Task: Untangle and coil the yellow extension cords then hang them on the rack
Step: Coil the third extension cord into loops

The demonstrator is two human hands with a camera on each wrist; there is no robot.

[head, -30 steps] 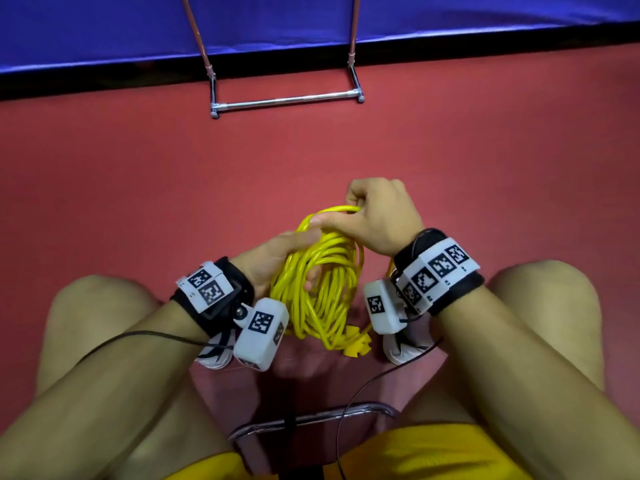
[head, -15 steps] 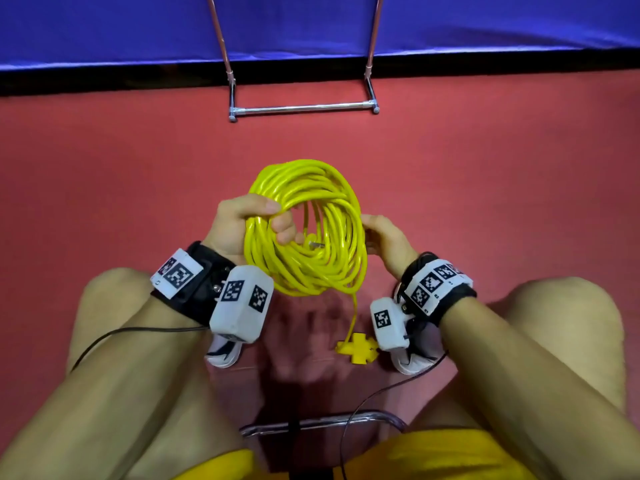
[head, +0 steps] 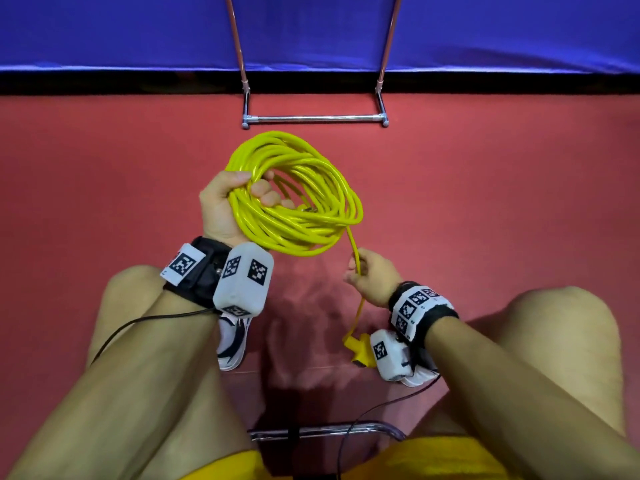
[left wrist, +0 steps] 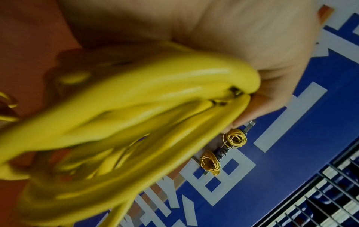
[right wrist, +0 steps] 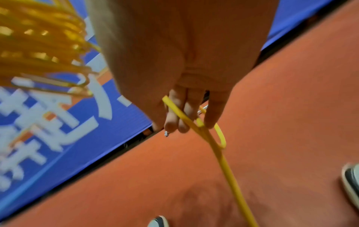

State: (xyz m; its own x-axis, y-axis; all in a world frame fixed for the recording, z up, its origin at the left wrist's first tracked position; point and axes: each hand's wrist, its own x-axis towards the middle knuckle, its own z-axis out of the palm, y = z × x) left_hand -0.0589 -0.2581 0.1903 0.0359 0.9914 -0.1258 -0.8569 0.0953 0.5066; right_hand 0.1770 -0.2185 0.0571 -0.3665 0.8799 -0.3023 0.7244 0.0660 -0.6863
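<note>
Here we have the yellow extension cord (head: pixel 294 199) gathered into a round coil, held up above the red floor (head: pixel 485 202) in front of our knees. Our left hand (head: pixel 225 206) grips the left side of the coil, fingers and thumb curled round the bundled loops. From the coil's right edge a single loose strand drops down, and our right hand (head: pixel 372 280) pinches that strand between thumb and fingers just below the coil. Further down, the strand ends in a yellow connector (head: pixel 358 348) hanging near our right wrist. Ahead on the floor stands the base bar of the metal rack (head: pixel 311 117), its uprights rising against a blue banner (head: pixel 138 29). In the left wrist view two other coiled yellow cords (left wrist: pixel 223 147) hang on the rack.
</note>
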